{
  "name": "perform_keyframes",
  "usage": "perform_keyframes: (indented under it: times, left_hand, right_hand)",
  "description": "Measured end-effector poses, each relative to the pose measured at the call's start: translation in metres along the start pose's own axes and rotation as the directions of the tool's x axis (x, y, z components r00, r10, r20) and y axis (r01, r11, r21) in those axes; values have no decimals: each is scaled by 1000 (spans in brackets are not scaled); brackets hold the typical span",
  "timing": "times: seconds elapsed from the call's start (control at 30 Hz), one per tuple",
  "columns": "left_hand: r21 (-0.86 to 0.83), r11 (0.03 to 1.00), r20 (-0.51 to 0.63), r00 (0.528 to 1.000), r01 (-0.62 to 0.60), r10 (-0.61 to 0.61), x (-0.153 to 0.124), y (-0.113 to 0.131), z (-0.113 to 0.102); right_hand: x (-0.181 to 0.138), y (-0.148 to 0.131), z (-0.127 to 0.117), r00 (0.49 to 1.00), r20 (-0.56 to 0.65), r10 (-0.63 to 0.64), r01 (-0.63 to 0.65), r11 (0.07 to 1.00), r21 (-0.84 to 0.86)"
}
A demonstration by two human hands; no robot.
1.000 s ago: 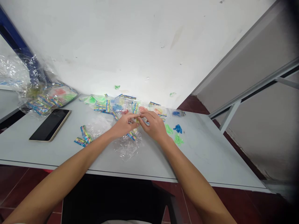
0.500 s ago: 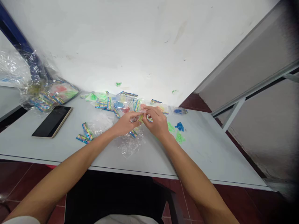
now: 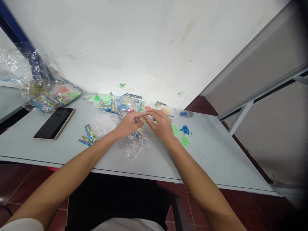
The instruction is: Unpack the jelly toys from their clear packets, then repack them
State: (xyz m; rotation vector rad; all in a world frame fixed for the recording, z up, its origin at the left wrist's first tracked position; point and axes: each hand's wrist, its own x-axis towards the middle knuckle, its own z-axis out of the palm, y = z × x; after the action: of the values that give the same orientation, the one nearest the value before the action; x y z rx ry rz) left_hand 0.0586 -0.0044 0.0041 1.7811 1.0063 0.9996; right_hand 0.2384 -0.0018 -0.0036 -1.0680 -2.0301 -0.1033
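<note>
My left hand [image 3: 128,125] and my right hand [image 3: 160,124] meet over the middle of the table, their fingers pinching a small transparent packet [image 3: 145,119] with something yellowish inside. The fingers hide most of it. Crumpled transparent plastic [image 3: 132,148] lies just below my hands. Beyond them is a scattered heap of small packets with rainbow-printed header strips [image 3: 125,106]. To the right of my right hand lie loose green and blue rubber shapes [image 3: 184,130].
A black smartphone [image 3: 55,123] lies on the pale grey table [image 3: 216,154] at left. A large transparent bag [image 3: 14,68] and a pile of packets [image 3: 57,96] sit at the far left corner. A white wall [image 3: 120,38] stands behind; a metal frame [image 3: 240,117] is at right.
My hands stay together on the packet, and my left fingers have straightened slightly. The whole scene has shifted slightly in view as my head moved.
</note>
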Motion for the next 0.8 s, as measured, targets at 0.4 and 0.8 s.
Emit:
perform_keyframes:
  times: [0.4,0.8]
  left_hand:
    - [-15,999,27,999,-31,31,0,-2,1]
    - [-11,1000,61,998,12,-11,-1,2,-3]
  right_hand:
    - [0,-3,1,996,8,93,-93,986,135]
    - [1,-4,-1,990,-17,139,-135,980,143]
